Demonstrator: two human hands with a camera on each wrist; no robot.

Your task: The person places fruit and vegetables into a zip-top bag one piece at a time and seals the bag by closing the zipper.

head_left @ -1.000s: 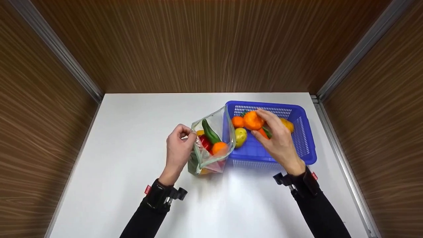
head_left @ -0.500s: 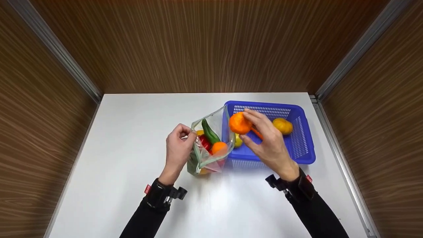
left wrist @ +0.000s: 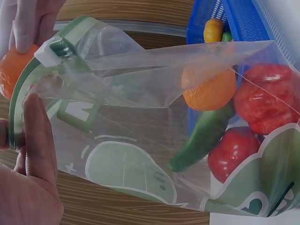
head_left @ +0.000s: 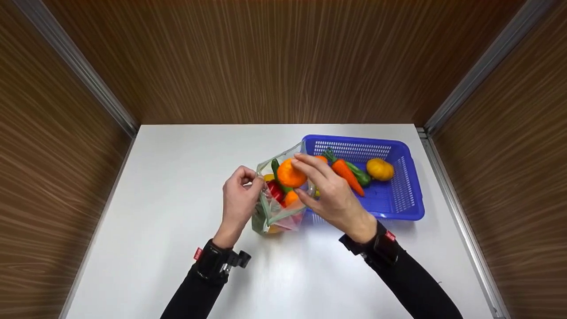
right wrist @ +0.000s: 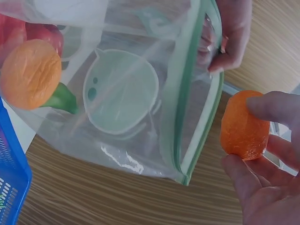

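No words, numbers or brand names can be read anywhere — the clear bag [left wrist: 140, 140] carries only a pale green printed drawing, and the red wrist tags [head_left: 198, 254] are too small to read.

Two hands [head_left: 239, 199], one zip bag [head_left: 283, 208], one blue basket [head_left: 398, 204]. Three oranges [head_left: 291, 173], one carrot [head_left: 347, 173], one cucumber [left wrist: 201, 136], perhaps two red peppers [left wrist: 236, 150] behind crinkled plastic, one yellow fruit [head_left: 379, 169].
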